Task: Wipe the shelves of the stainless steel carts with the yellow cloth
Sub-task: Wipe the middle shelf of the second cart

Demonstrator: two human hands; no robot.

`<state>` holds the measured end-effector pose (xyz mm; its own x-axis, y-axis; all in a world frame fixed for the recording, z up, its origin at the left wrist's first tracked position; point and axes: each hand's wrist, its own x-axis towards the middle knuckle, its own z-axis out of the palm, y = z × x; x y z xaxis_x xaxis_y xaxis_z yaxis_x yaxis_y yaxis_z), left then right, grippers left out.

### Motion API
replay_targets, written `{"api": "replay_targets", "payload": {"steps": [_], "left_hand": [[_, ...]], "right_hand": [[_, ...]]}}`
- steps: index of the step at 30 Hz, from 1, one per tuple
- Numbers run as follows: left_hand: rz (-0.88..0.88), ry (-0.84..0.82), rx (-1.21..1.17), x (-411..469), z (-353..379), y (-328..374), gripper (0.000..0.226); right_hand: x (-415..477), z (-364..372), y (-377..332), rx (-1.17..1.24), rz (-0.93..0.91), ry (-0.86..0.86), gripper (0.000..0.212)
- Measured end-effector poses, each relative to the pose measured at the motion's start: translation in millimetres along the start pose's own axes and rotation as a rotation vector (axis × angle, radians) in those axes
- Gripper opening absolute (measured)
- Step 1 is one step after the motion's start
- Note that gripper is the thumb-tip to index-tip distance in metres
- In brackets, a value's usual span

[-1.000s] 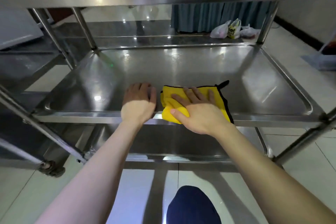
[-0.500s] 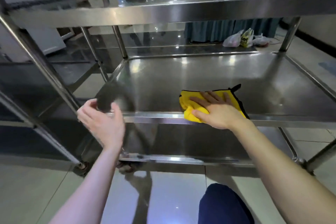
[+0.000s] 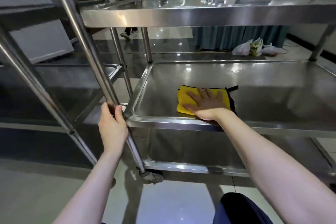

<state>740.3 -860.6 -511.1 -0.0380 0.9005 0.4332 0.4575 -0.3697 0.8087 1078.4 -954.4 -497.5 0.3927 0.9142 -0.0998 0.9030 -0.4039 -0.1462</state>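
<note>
A: What's hidden or cut off?
B: The mid shelf (image 3: 254, 87) of the cart runs out of frame on its R side, so that end isn't seen. The bottom shelf (image 3: 190, 149), under the mid shelf, sits in shadow and its surface is hard to read. Part of the yellow cloth (image 3: 185, 100) is under the right hand (image 3: 207, 104). Only its L part, the black trim and a small loop at the far-R corner show. Ppl beyond the top shelf (image 3: 181, 16), above the mid shelf, are small and cropped by the frame top.

A: Hands?
B: 2 in view. The right hand lies flat on the cloth, fingers straight and spread, pressing down. The left hand (image 3: 112, 125) has fingers and thumb curled round the upright post (image 3: 87, 45) at the mid shelf's front-L corner. It's blurred, so how far the fingers wrap can't be told.

A: Where's the cloth?
B: On the mid shelf, near its front rim. The person's wrist crosses that rim.

A: Vs. earlier?
B: 1 s ago the left hand lay flat on the mid shelf, just beside the cloth. 0.5 s ago it was in the air off the front-L corner, holding nothing. Now it grips the post. The cloth and right hand stayed near the front rim. The view has tipped up, so more of the top shelf's surface shows.
</note>
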Motion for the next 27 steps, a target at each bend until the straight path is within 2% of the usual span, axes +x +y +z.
{"api": "replay_targets", "payload": {"steps": [6, 11, 17, 20, 24, 27], "left_hand": [[0.073, 0.005, -0.03, 3.6, -3.9, -5.6, 0.021], [0.086, 0.007, -0.031, 5.6, -6.4, -5.7, 0.026], [0.102, 0.023, -0.058, 4.9, -6.4, -2.6, 0.025], [0.104, 0.02, -0.059, 5.1, -4.1, -3.3, 0.025], [0.088, 0.022, -0.06, 6.5, -1.8, -6.0, 0.027], [0.076, 0.022, -0.045, 6.6, 0.2, -8.4, 0.026]], "right_hand": [[76.9, -0.2, -96.6, -0.014, -0.064, 0.011, 0.1], [101.0, 10.4, -169.4, -0.016, -0.164, -0.015, 0.1], [67.6, 10.0, -178.1, -0.009, -0.201, -0.039, 0.101], [32.4, 12.6, -176.9, 0.0, -0.267, -0.053, 0.093], [-10.5, 4.6, -153.7, 0.039, -0.379, -0.096, 0.082], [-38.3, -0.7, -119.1, -0.005, -0.474, -0.038, 0.076]]}}
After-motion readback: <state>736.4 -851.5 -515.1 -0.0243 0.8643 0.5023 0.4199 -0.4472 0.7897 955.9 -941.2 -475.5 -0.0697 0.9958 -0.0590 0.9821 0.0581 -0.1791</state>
